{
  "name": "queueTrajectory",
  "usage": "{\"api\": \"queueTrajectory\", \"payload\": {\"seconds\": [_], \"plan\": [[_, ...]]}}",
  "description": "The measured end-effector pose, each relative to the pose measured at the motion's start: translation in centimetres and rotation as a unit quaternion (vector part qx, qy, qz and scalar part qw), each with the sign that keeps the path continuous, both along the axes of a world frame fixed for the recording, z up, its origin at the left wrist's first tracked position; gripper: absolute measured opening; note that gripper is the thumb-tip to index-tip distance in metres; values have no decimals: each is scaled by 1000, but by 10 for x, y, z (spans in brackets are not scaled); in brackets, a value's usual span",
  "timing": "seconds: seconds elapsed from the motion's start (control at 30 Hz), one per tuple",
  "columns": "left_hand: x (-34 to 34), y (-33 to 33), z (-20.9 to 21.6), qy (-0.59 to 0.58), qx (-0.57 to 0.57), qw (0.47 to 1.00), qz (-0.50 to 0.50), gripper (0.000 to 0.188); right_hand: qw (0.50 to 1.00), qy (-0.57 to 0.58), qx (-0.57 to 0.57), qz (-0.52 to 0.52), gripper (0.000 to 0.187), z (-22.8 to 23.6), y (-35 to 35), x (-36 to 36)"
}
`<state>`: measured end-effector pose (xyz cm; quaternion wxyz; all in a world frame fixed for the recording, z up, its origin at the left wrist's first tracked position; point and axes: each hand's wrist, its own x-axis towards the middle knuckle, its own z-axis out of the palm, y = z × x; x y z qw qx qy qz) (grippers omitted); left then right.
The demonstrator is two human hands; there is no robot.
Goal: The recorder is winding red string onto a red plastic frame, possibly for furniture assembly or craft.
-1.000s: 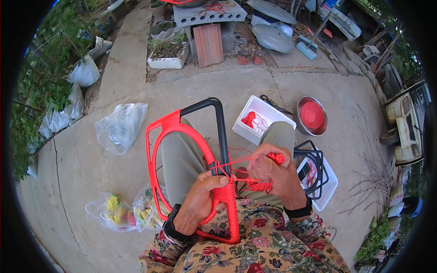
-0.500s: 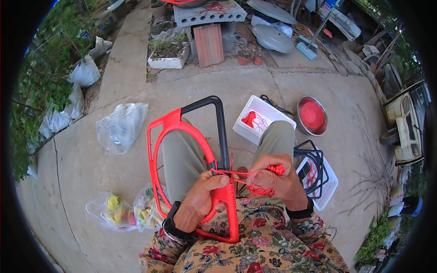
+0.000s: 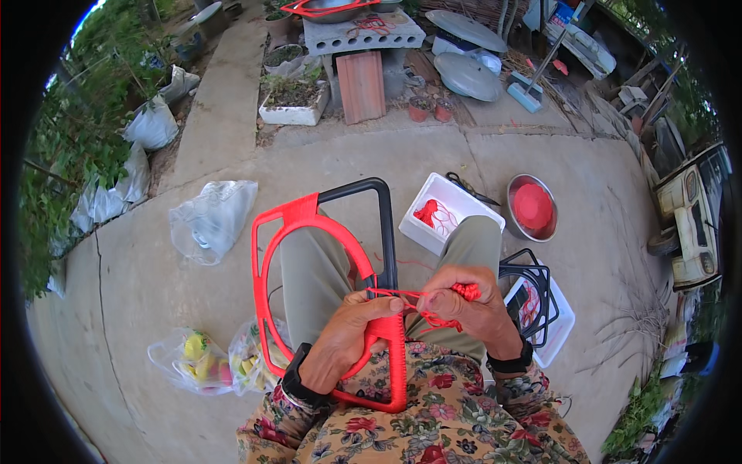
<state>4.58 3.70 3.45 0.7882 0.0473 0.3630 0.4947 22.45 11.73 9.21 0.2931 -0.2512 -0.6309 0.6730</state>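
Observation:
A metal frame (image 3: pixel 382 224), black where bare and wrapped in red cord along most of its sides, rests on my lap with a red hoop (image 3: pixel 267 278) inside it. My left hand (image 3: pixel 352 329) grips the frame's right bar where the red wrapping ends. My right hand (image 3: pixel 464 305) holds a small bundle of red cord (image 3: pixel 466 291), and a taut strand runs from it to the bar. Both hands sit close together above my knees.
A white foam box (image 3: pixel 444 203) with red cord lies on the concrete ahead. A steel bowl with a red lid (image 3: pixel 532 207) stands to its right. Black wire frames (image 3: pixel 533 290) lie in a white tray at my right. Plastic bags (image 3: pixel 212 220) lie left.
My right hand has dropped slightly and drawn the red cord tighter toward the bar. My left hand keeps its grip on the frame.

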Motion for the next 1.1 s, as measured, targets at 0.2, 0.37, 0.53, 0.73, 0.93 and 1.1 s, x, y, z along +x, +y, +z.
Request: {"api": "queueTrajectory", "payload": {"seconds": [0.2, 0.37, 0.53, 0.73, 0.93, 1.1], "plan": [[6, -4, -1, -49, 24, 998, 40, 17, 997, -59, 44, 28, 13, 6, 6, -11], [5, -7, -5, -56, 26, 996, 62, 18, 992, -116, 13, 53, 15, 13, 11, -25], [2, -9, -11, -96, 59, 991, 65, 25, 990, -87, 68, 90, 17, 11, 18, -27], [3, -7, -13, -130, 20, 989, 71, 29, 904, -175, 389, 20, 27, 17, 23, -28], [0, -8, -16, -171, 46, 981, 81, 28, 871, -178, 453, -63, 23, 31, 29, -25], [-1, -10, -14, -186, 62, 977, 83, 28, 938, -214, 237, -135, 25, -30, 43, -18]]}}
